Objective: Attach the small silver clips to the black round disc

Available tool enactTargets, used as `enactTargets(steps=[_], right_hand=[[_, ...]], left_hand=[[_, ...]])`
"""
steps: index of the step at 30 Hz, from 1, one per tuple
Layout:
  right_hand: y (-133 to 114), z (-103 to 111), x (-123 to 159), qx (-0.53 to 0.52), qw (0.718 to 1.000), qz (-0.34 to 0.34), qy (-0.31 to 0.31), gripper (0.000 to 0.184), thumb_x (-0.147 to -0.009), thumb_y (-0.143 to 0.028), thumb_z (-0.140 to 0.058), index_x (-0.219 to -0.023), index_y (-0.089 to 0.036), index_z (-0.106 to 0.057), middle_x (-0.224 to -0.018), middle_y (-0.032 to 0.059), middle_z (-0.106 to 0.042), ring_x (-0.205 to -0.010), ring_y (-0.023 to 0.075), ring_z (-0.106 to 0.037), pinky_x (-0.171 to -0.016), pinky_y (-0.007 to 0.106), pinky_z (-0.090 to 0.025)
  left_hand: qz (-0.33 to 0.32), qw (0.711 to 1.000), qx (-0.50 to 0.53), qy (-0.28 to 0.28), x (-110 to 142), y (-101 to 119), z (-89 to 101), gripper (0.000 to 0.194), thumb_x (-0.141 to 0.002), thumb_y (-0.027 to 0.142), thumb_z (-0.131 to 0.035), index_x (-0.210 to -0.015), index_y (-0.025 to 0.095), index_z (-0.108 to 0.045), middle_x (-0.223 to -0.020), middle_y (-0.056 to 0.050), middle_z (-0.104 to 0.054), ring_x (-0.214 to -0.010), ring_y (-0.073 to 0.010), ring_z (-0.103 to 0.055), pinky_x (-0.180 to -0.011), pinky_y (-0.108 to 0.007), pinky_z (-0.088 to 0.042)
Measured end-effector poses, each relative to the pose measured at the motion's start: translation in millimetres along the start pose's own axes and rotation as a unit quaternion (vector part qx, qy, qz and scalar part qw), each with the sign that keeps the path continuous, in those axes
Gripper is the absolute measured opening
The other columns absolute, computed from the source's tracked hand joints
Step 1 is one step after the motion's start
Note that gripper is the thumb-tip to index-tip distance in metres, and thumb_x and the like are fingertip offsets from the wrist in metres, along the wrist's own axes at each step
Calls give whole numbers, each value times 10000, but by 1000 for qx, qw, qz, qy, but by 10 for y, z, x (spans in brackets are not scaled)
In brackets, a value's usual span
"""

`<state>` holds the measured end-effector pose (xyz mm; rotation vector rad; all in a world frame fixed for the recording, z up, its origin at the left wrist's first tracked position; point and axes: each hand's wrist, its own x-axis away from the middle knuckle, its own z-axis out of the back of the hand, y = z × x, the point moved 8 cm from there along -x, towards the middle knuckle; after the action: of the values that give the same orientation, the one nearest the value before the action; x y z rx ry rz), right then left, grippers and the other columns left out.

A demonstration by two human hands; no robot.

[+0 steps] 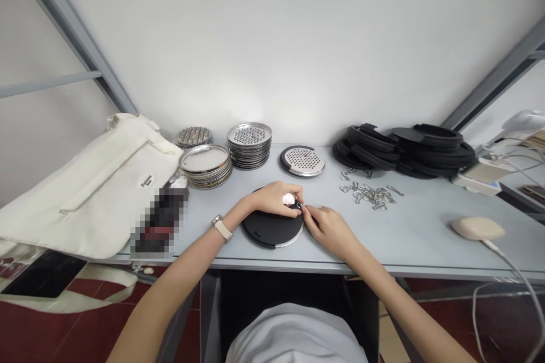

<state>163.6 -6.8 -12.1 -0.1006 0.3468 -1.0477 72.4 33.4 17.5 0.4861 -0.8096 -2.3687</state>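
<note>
A round black disc [272, 229] with a silver rim lies at the front edge of the table. My left hand [275, 199] rests over its upper part, fingers closed around a crumpled white wad [288, 199]. Its thumb and forefinger come together at the disc's right edge, by a small metal clip [299, 205]. There the fingertips of my right hand [326, 227] pinch close against the same clip; part of it is hidden by the fingers. Loose metal clips [374, 195] lie in a pile to the right.
Behind stand stacked grater plates [249, 136], stacked silver discs [205, 159] and a grater plate in a black holder [304, 160]. Black rings and discs [432, 150] are heaped at the back right. A white bag [97, 187] lies left; a corded cream device [477, 228] sits right.
</note>
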Motion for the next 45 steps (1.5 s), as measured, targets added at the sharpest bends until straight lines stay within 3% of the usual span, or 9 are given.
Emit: enactTargets(steps=[15, 45], right_hand=[[6, -7, 8, 7, 1000, -1, -8, 364, -961, -298, -263, -762, -197, -551, -647, 30, -637, -611, 158, -564, -583, 262, -291], [-15, 15, 15, -3, 1000, 6, 0, 336, -957, -297, -270, -737, -206, -507, -616, 13, -599, -587, 150, -530, -568, 255, -279]], left_hand=[[10, 1000, 29, 3, -4, -34, -1, 172, -671, 234, -644, -818, 154, -602, -877, -5, -657, -806, -129, -578, -737, -217, -414], [24, 998, 52, -1, -9, -103, -32, 251, -675, 279, -655, -883, 139, -650, -881, -29, -673, -747, -122, -584, -678, -211, -438]])
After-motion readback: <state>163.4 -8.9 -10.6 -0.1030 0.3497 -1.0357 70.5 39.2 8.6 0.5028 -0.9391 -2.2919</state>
